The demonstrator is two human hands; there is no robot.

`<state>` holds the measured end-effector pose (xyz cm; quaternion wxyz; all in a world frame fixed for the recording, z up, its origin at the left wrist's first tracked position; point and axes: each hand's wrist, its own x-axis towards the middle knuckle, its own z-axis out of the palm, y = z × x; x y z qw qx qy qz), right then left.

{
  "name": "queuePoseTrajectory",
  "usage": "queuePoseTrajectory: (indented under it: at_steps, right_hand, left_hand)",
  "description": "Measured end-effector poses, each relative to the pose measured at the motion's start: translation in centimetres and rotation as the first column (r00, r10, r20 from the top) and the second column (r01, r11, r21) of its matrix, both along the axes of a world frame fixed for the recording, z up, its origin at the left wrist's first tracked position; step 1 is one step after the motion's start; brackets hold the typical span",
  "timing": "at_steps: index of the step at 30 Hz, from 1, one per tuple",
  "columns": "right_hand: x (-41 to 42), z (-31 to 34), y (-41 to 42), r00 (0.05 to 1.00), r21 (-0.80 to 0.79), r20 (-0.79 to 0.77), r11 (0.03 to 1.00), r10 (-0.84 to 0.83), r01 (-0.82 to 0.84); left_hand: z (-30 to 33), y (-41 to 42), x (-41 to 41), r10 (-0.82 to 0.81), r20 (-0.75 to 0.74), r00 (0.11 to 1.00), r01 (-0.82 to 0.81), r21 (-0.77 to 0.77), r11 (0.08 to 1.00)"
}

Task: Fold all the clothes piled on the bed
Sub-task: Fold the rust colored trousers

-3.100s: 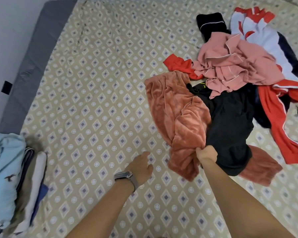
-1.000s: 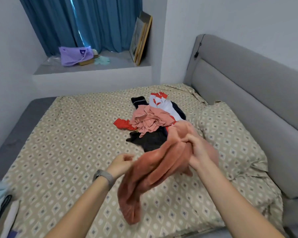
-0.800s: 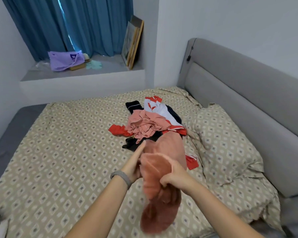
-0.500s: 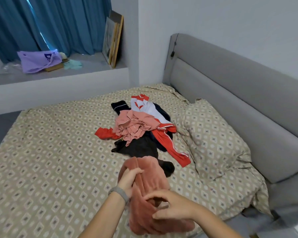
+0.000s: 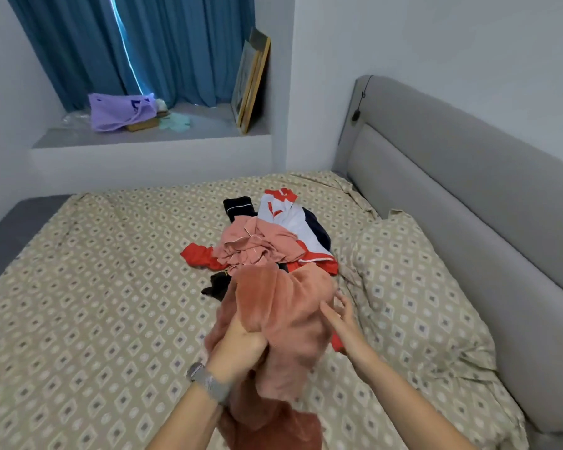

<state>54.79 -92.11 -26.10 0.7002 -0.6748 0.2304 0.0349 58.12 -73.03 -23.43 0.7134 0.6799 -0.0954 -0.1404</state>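
Above your left hand (image 5: 238, 345), whose grip bunches the rust fleece garment (image 5: 283, 319) for sorting, your right hand (image 5: 342, 323) spreads wide.

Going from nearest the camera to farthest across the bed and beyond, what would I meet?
Fuzzy rust-pink garment held up by the left hand → pile of unfolded clothes → window ledge with a purple bag → blue curtains.
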Motion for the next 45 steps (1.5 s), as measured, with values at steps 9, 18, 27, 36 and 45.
queuePoseTrajectory:
  at_steps: [9,18,27,36,45]
  right_hand:
    - [0.3,-2.1,-8.3,0.768,0.464,-0.231,0.762,0.597,-0.452]
    - [4.0,1.6,-7.2,0.917,0.389,-0.023,0.848,0.399,-0.359]
    - [2.7,1.4,-1.9,0.546,-0.687,-0.074,0.354,0.835,-0.635]
    - [1.9,2.6,-1.9,0.88,-0.189,-0.031,0.862,0.474,-0.471]
    - [6.2,-0.6,-10.0,0.995,-0.298,0.097,0.954,-0.011,0.04]
  left_hand:
    - [3.6,-6.1,0.6,0.23,-0.349,0.909,-0.345,-0.317,0.883]
    - [-1.2,-0.5,-0.2,0.467,-0.418,0.779,-0.283,0.43,0.857]
    - [-3.9,-2.4,-0.9,-0.349,0.293,0.89,-0.047,0.82,0.571]
    - [-5.7,-1.2,0.2,-0.224,0.37,0.901,-0.149,0.752,0.643]
    - [-8.3,6.5,3.0,0.03,0.454,0.891,-0.391,0.73,0.561]
